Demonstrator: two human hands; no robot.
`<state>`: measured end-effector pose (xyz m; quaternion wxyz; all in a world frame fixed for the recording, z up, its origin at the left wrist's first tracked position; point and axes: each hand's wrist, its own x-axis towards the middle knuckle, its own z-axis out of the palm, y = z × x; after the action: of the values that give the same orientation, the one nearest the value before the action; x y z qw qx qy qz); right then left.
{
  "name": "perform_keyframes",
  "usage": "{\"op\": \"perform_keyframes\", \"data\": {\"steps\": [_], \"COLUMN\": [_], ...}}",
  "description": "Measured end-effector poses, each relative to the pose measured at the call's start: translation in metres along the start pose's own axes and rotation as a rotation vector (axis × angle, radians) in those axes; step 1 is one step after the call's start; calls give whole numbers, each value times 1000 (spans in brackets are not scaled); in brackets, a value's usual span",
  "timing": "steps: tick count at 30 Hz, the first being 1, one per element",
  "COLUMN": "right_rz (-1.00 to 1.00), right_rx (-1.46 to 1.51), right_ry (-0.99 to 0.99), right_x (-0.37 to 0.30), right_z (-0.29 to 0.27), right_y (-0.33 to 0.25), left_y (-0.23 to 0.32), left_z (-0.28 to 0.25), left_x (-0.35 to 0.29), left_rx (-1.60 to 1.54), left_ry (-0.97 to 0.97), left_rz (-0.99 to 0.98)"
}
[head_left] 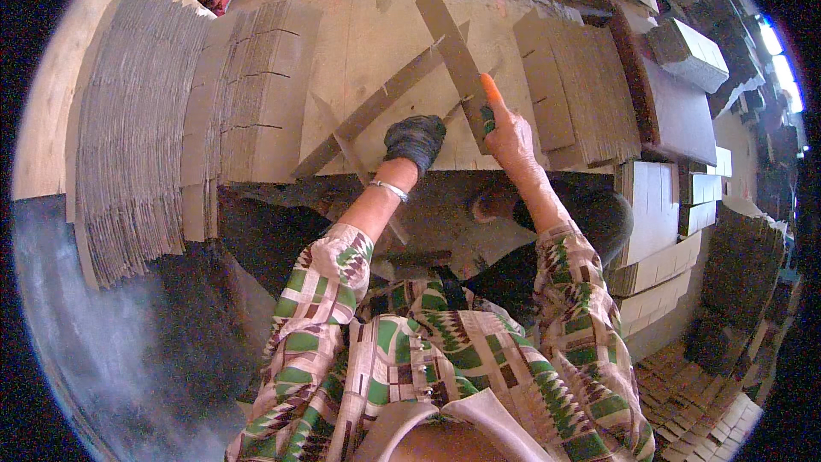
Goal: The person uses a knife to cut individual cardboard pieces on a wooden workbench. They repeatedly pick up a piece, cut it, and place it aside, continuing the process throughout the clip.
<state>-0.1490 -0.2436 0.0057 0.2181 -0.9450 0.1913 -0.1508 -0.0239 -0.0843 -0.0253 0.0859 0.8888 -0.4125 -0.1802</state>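
My left hand (415,145), in a dark glove, is curled closed over the near edge of the wooden table (376,30). Whatever its fingers hold, if anything, is hidden. My bare right hand (511,139) grips the near end of a long brown cardboard strip (453,47). One of its fingers wears an orange cover and points away along the strip; a green wrap shows on another digit. Beneath that strip a second slotted cardboard strip (376,107) lies slantwise. A thinner strip (340,139) crosses it near my left wrist and hangs past the table edge.
Slotted cardboard pieces stand in a long row (137,120) at the left, beside a smaller stack (256,77). Another stack (586,85) sits right of my right hand. A dark red-brown surface (671,103) and piled cardboard (654,291) flank the table's right side.
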Motion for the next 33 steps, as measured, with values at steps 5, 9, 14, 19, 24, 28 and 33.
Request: {"op": "perform_keyframes", "data": {"steps": [5,9,14,19,24,28,33], "right_rz": [-18,-24,-9,50,10,33,132], "right_rx": [72,19,-99,-165,-164,-207,-281], "right_ry": [31,2,-99,-201,-189,-240,-382], "right_x": [-10,-10,1,12,0,-6,6], "right_z": [2,3,10,9,9,4,16], "right_y": [3,-3,-8,-21,-16,-15,-18], "left_y": [5,-27,-45,-57,-62,-54,-54], "left_z": [-39,-49,-50,-44,-42,-47,-36], "left_x": [-5,18,43,56,58,49,54], "left_rx": [-177,-71,-111,-131,-133,-136,-148], "left_ry": [325,527,151,162,189,183,197], "left_rz": [-59,-137,-298,-364,-413,-384,-319]}}
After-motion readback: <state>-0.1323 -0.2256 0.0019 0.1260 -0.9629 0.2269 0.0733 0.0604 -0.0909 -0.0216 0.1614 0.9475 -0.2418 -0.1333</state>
